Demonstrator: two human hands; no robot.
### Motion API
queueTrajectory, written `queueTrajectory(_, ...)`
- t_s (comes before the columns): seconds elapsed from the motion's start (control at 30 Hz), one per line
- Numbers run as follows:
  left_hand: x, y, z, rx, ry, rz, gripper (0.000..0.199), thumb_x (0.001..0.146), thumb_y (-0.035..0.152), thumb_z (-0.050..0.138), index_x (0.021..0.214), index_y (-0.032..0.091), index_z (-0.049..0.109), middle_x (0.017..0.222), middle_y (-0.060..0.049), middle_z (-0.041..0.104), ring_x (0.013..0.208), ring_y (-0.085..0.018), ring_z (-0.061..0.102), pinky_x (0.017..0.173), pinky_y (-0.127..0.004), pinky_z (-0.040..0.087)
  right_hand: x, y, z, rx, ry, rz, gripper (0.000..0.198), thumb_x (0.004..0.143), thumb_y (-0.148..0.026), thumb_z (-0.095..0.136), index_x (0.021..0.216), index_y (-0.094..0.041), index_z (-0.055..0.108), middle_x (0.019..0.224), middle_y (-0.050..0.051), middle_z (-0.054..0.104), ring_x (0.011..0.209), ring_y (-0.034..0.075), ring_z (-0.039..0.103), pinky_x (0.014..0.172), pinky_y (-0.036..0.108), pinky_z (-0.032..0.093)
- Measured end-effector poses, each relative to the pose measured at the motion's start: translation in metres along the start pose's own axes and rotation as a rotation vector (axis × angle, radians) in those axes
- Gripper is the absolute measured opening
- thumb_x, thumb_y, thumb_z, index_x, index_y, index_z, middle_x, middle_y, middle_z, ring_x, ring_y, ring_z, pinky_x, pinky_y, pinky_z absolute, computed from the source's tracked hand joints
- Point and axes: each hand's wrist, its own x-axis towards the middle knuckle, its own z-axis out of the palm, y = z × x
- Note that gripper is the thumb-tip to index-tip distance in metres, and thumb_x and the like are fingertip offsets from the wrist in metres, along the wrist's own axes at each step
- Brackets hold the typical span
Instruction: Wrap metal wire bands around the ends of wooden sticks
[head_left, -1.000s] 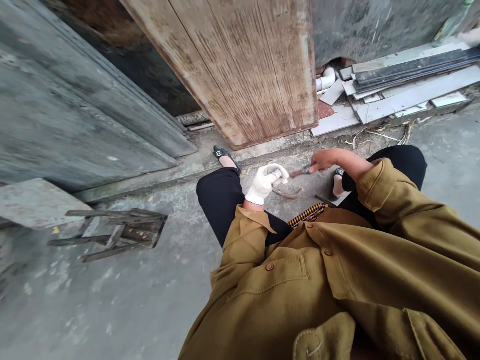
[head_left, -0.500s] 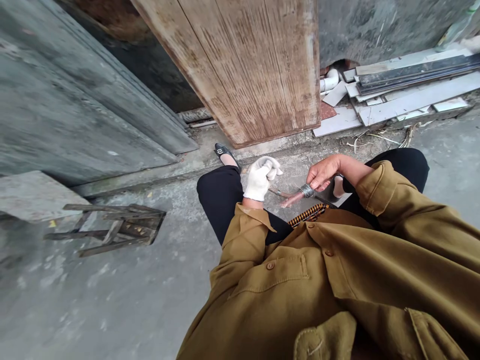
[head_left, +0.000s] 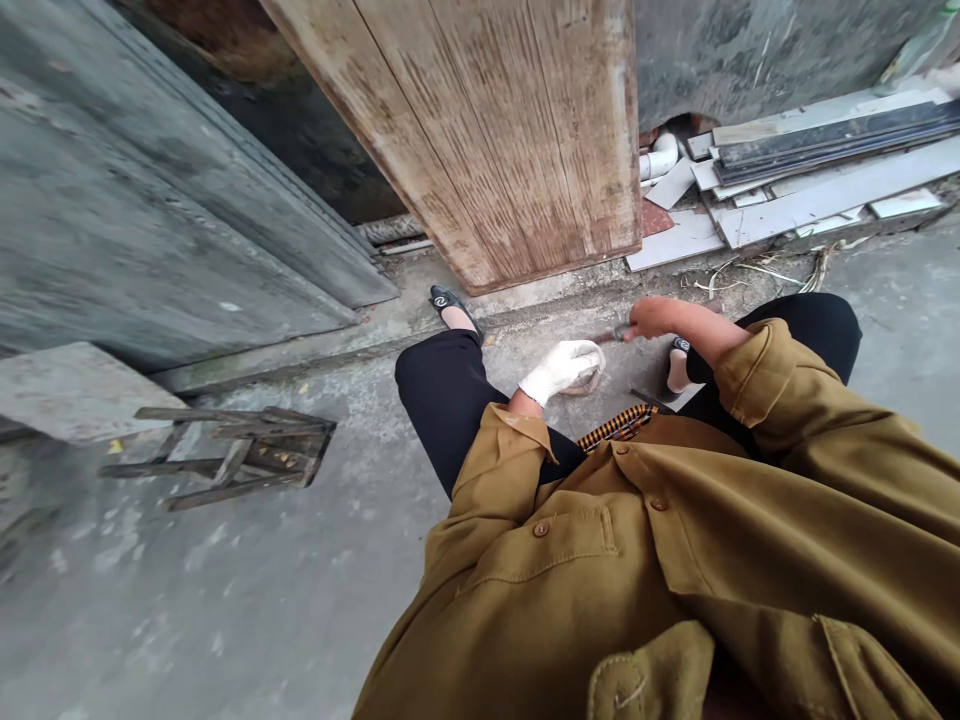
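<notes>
My left hand (head_left: 559,370), in a white knitted glove, is closed low between my knees. A curved pale brown piece (head_left: 595,382) shows at its fingers; its kind is not clear. My bare right hand (head_left: 651,317) is farther forward and to the right, its fingers wrapped round a tool with a brown wooden handle (head_left: 604,338) bound in grey wire (head_left: 621,332). The handle points left toward the glove, just beyond its fingertips. The rest of the tool is mostly hidden by my right hand.
A wooden plank panel (head_left: 517,150) leans ahead. Tile strips (head_left: 825,190) and a white pipe elbow (head_left: 660,157) lie at the right by the wall. On the left are a wooden stool (head_left: 247,455) on its side and a pale board (head_left: 75,390). An orange-black striped band (head_left: 615,428) shows by my lap.
My right hand has moved forward with the wire-bound handle, away from my lap. My gloved left hand has moved right and slightly nearer to me, and the curved brown piece now shows at it.
</notes>
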Motion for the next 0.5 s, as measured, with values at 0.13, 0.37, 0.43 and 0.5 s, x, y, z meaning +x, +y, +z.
queueTrajectory(0.13,-0.002,-0.001,-0.01,0.036,-0.01,0.031,0.021,0.074,0.032,0.067,0.074,0.011,0.068,0.064,-0.003,0.062,0.05,-0.008,0.043,0.05,-0.023,0.033,-0.015,-0.009,0.004,0.259,-0.659,-0.312,0.051,0.07,-0.063,0.074,0.068,-0.013,0.062,0.052,-0.003,0.054,0.045,0.007,0.043,0.048,0.022,0.031)
queueTrajectory(0.37,0.004,-0.009,-0.008,-0.095,0.051,0.09,0.03,0.08,0.042,0.068,0.077,0.012,0.066,0.055,0.0,0.053,0.049,-0.008,0.047,0.05,-0.022,0.036,-0.034,0.004,-0.029,1.023,0.239,-0.593,0.063,0.08,-0.077,0.054,0.083,-0.015,0.056,0.059,-0.002,0.052,0.048,0.007,0.04,0.045,0.021,0.03)
queueTrajectory(0.43,0.002,-0.008,-0.005,-0.08,-0.029,0.058,0.031,0.079,0.042,0.069,0.077,0.011,0.067,0.056,-0.001,0.055,0.047,-0.007,0.043,0.047,-0.022,0.031,-0.023,0.015,-0.033,1.057,0.496,-0.437,0.066,0.085,-0.08,0.04,0.088,-0.016,0.056,0.058,-0.001,0.05,0.048,0.009,0.04,0.045,0.022,0.03)
queueTrajectory(0.5,-0.002,-0.004,-0.003,-0.085,-0.12,0.042,0.031,0.08,0.043,0.069,0.078,0.012,0.069,0.059,-0.003,0.059,0.046,-0.007,0.041,0.046,-0.023,0.028,-0.01,0.024,-0.03,0.965,0.59,-0.243,0.062,0.089,-0.076,0.037,0.086,-0.017,0.056,0.056,0.0,0.049,0.048,0.01,0.04,0.045,0.023,0.031)
